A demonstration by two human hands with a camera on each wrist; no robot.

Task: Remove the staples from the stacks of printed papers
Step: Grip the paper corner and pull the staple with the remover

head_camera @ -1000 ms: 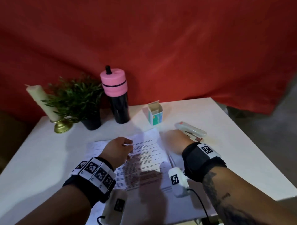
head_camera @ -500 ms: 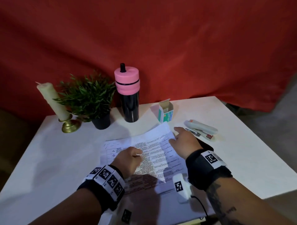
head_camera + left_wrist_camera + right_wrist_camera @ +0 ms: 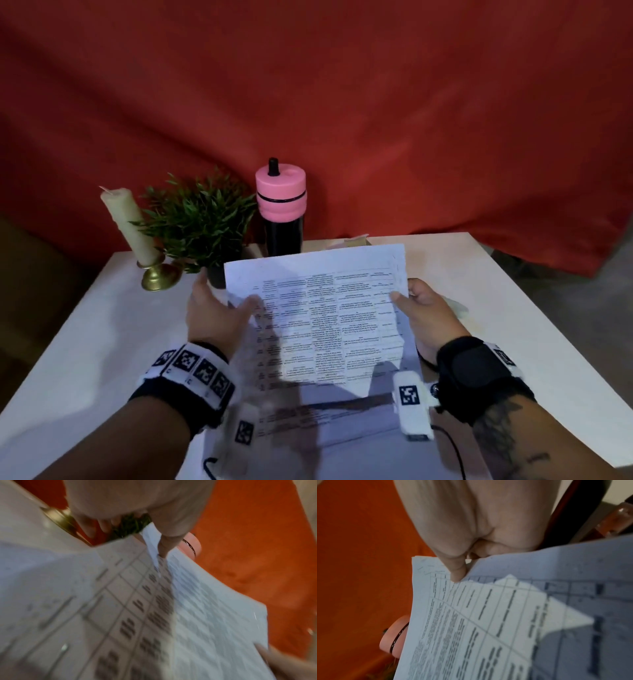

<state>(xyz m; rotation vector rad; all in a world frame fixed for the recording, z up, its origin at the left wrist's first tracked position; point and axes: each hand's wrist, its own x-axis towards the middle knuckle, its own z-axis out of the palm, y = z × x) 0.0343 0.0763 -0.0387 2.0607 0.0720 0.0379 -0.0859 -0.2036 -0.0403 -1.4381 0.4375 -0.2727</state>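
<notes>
I hold a stack of printed papers (image 3: 318,308) lifted off the white table (image 3: 102,342) and tilted toward me. My left hand (image 3: 219,311) grips its left edge, thumb (image 3: 164,545) on the printed face. My right hand (image 3: 411,298) pinches the right edge, its thumb (image 3: 457,572) on top near a corner. Faint marks sit by that corner (image 3: 421,566), too blurred to read as a staple. More printed sheets (image 3: 325,421) lie flat underneath. The pale stapler (image 3: 457,305) lies mostly hidden behind my right hand.
Along the back of the table stand a cream candle (image 3: 126,226) in a brass holder, a potted green plant (image 3: 202,222) and a black bottle with a pink lid (image 3: 281,212). A small box top (image 3: 356,241) peeks over the paper. A red cloth hangs behind.
Both hands went from resting on the flat papers to gripping the top stack by its two side edges, and they raised it off the table. The right hand left the stapler.
</notes>
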